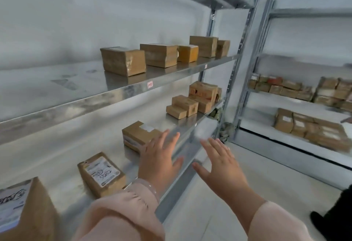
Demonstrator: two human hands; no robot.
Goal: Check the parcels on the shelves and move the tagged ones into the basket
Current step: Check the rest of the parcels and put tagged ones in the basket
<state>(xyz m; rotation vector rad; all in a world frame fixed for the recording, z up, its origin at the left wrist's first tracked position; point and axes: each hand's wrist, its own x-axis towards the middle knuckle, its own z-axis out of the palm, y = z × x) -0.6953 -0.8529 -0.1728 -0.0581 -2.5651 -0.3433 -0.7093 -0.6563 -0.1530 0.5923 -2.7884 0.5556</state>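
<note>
Your left hand [160, 157] and right hand [222, 162], both spread and empty, hover by the taped parcel [136, 135] on the middle shelf [177, 124], checking apparently under way; next, you likely must grip it and read its label, no basket in view.

White wall [57, 21] behind — pale floor [285, 183], dark shape [339, 219] lower right.

A parcel storeroom: bare metal shelving [133, 92] above and left of the left hand [160, 162] carries taped, labelled cardboard parcels [123, 61]; beyond the right hand [222, 168] a second rack [308, 12] holds more.
</note>
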